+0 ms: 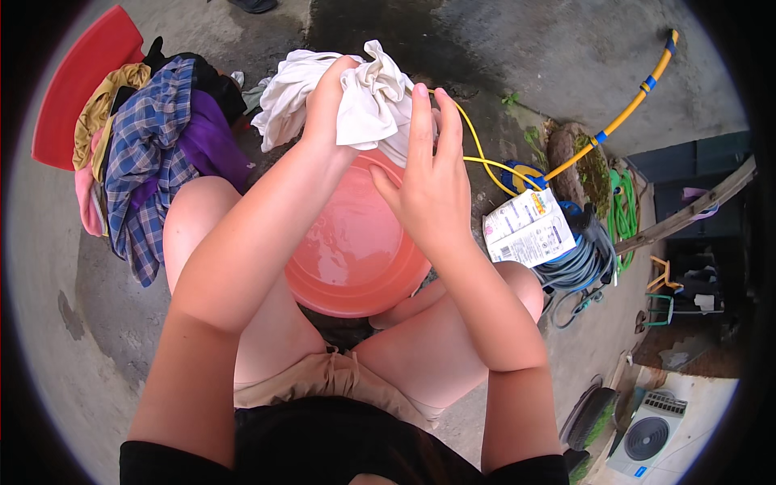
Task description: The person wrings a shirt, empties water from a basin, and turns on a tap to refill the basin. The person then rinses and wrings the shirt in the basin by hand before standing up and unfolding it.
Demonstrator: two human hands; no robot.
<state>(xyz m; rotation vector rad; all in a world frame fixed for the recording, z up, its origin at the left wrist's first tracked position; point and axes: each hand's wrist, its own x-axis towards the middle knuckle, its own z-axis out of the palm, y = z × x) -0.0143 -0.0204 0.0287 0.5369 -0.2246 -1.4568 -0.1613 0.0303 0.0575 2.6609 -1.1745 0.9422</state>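
Note:
My left hand (329, 106) grips a bunched white cloth garment (374, 100), raised over the far rim of a pink plastic basin (351, 242). Folds of the cloth hang on both sides of that hand. Close to its right side is my right hand (439, 176), with thumb and fingers spread apart. Whether its farther, bent fingers touch the cloth is hidden. The basin stands on the ground between my legs, its inside wet and shiny, with light reflected at the bottom.
Left lies a heap with a blue plaid shirt (148, 139) and purple cloth (212, 139), against a red plastic tub (82, 91). To the right are a printed white packet (527, 227), a coiled grey hose (576, 264), a yellow-blue pole (630, 112) and a mossy stone (585, 170).

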